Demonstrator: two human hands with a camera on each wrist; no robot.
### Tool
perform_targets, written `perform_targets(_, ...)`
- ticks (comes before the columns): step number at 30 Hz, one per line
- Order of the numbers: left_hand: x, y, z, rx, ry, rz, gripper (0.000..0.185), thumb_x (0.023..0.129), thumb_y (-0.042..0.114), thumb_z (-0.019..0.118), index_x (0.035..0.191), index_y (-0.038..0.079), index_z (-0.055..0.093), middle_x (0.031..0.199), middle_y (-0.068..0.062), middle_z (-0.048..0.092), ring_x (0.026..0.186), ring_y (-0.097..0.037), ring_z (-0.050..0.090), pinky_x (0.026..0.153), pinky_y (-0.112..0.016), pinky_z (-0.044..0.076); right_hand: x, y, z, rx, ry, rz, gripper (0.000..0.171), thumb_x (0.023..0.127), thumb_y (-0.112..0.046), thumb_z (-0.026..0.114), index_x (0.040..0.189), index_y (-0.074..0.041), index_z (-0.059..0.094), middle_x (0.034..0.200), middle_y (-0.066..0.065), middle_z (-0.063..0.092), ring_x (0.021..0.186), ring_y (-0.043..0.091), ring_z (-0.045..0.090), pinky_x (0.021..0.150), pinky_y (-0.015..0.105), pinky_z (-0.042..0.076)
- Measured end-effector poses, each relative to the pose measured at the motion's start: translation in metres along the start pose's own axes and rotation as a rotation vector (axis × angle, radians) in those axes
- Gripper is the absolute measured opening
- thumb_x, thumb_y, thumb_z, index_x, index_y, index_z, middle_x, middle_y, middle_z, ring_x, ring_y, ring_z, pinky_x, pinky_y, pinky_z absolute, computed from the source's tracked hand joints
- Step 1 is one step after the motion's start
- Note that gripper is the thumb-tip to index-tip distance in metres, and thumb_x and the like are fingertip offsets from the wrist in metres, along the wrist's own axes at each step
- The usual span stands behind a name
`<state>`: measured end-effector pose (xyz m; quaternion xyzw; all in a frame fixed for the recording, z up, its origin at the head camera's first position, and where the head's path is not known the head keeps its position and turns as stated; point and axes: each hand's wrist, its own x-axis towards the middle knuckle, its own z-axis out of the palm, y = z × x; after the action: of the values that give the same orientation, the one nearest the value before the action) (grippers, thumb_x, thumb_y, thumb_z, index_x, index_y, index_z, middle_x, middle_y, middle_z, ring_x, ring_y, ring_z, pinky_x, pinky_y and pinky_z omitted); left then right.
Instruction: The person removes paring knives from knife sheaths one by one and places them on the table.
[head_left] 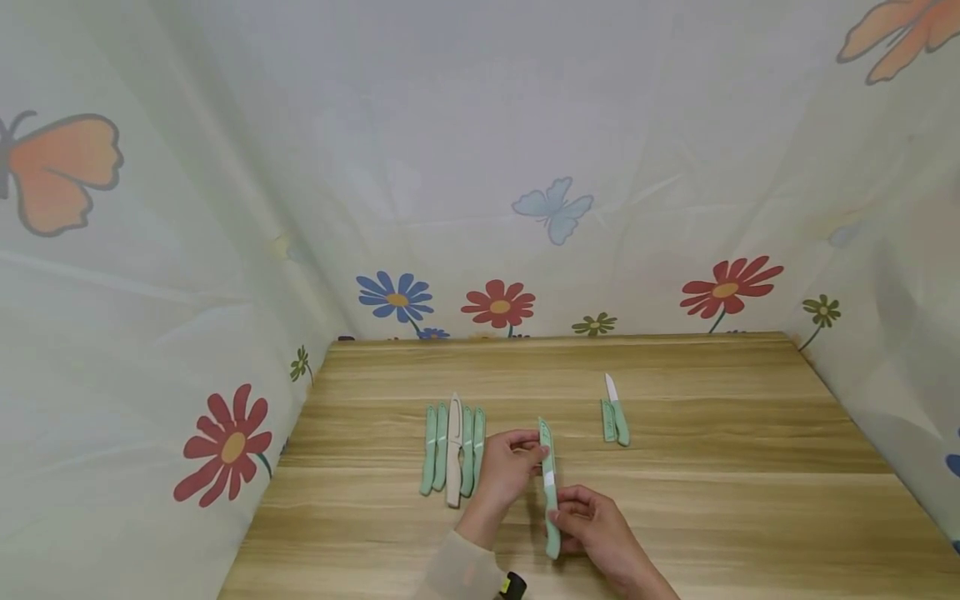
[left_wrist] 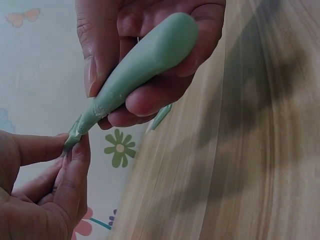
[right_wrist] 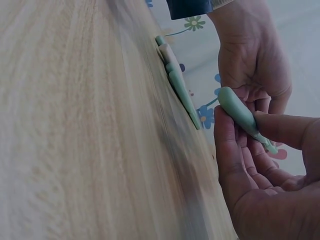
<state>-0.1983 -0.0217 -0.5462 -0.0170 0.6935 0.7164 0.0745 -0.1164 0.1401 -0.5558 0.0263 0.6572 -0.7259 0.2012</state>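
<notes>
Curtain (head_left: 480,125): printed flowers and butterflies only, no words.
Green knife (head_left: 550,483): faint marks on the sheath, perhaps embossed lettering, too small to read.
Counter (head_left: 750,500): no labels.

Beige left sleeve (head_left: 463,570), black-and-yellow wrist device (head_left: 513,585)

Knife (head_left: 550,487): the handle's middle is covered by the right hand (head_left: 596,529), and the sheath's side by the left hand's fingers (head_left: 525,454). From the left wrist, the sheath end (left_wrist: 72,137) is buried between fingertips. Beyond the grip, the knife row (right_wrist: 176,75) is blurred, count not determinable there. Both forearms are cut off by the head view's bottom edge.
</notes>
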Motion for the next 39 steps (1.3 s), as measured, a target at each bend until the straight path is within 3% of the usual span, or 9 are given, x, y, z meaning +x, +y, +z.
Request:
perform_targets(13, 0.006, 0.001, -0.002, 0.021, 0.024, -0.023, 0.020, 0.090, 0.001, 0.075, 0.110, 0.000, 0.076, 0.093, -0.007, 0.069, 0.077, -0.013, 0.068, 0.074, -0.034, 0.065, -0.003, 0.001, -0.001, 0.018, -0.076, 0.002, 0.047, 0.098, -0.007, 0.068, 0.133, 0.018, 0.047, 0.099, 0.007, 0.068, 0.092, 0.024, 0.075, 0.077, 0.039, 0.065)
perform_targets(20, 0.006, 0.001, -0.002, 0.020, 0.024, -0.009, 0.019, 0.091, 0.001, 0.075, 0.110, 0.000, 0.076, 0.092, -0.006, 0.069, 0.077, -0.012, 0.068, 0.073, -0.034, 0.065, -0.006, 0.000, 0.000, 0.024, -0.083, 0.019, 0.043, 0.096, -0.007, 0.069, 0.129, 0.014, 0.050, 0.098, 0.006, 0.067, 0.092, 0.025, 0.075, 0.077, 0.039, 0.065)
perform_targets(29, 0.006, 0.000, 0.000, 0.035, 0.044, -0.003, 0.020, 0.090, 0.002, 0.076, 0.110, 0.001, 0.076, 0.093, -0.007, 0.069, 0.077, -0.012, 0.068, 0.070, -0.028, 0.063, -0.009, 0.001, -0.001, 0.015, -0.116, 0.010, 0.041, 0.097, -0.006, 0.068, 0.127, 0.015, 0.049, 0.096, 0.005, 0.067, 0.089, 0.024, 0.075, 0.076, 0.038, 0.065)
perform_targets(39, 0.009, -0.003, -0.001, 0.024, 0.081, 0.010, 0.021, 0.091, 0.002, 0.075, 0.112, 0.000, 0.075, 0.096, -0.009, 0.069, 0.077, -0.012, 0.068, 0.074, -0.033, 0.064, -0.010, 0.008, -0.002, -0.025, -0.137, 0.003, 0.036, 0.098, -0.005, 0.066, 0.125, 0.012, 0.052, 0.094, 0.004, 0.066, 0.085, 0.020, 0.073, 0.072, 0.036, 0.064)
